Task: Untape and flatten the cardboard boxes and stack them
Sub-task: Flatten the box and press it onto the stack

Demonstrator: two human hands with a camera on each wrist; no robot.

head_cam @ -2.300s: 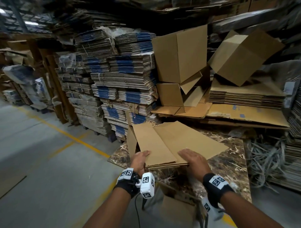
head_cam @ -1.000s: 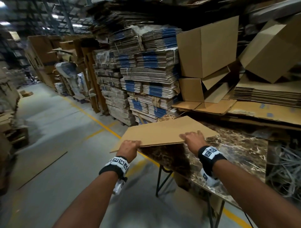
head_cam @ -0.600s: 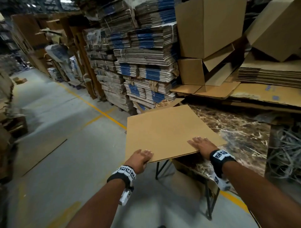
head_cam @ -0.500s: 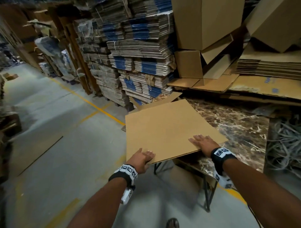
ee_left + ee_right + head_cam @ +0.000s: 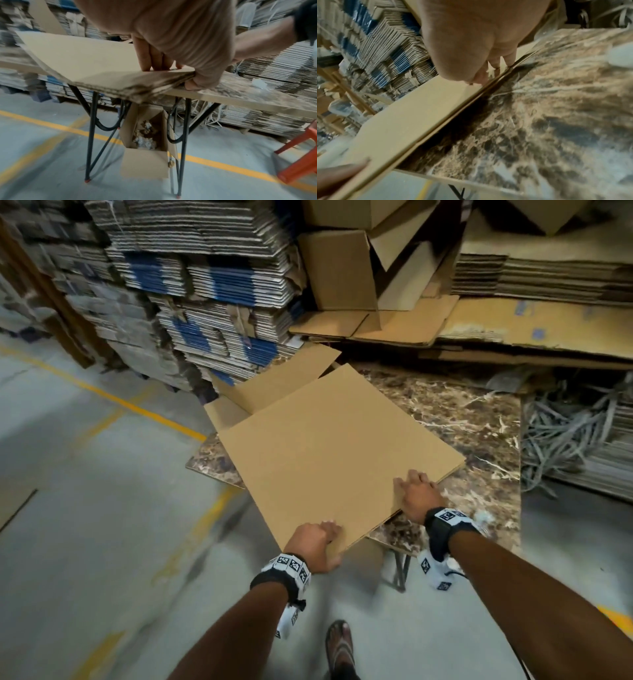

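Note:
A flattened brown cardboard box point(image 5: 335, 453) lies skewed on the marble-patterned table point(image 5: 462, 412), its near corner hanging past the table's front edge. One flap point(image 5: 274, 385) sticks out at its far left. My left hand point(image 5: 330, 537) grips that overhanging corner; in the left wrist view its fingers point(image 5: 154, 59) lie on top and the thumb curls under the layered edge point(image 5: 137, 88). My right hand point(image 5: 411, 484) rests flat on top of the box near its right edge, fingers point(image 5: 494, 63) straight along the card's edge point(image 5: 453, 111).
Tall bundles of flat cardboard point(image 5: 212, 285) stand behind the table on the left, opened boxes point(image 5: 339, 268) and flat sheets point(image 5: 548, 268) behind it. Loose strapping point(image 5: 565, 433) lies right. An open box of scraps point(image 5: 145, 148) sits under the table, an orange stool point(image 5: 300, 155) nearby.
One second ago both hands held the flattened box up off the table. It has come down flat onto the tabletop, and my right hand has gone from gripping its edge to lying flat on it.

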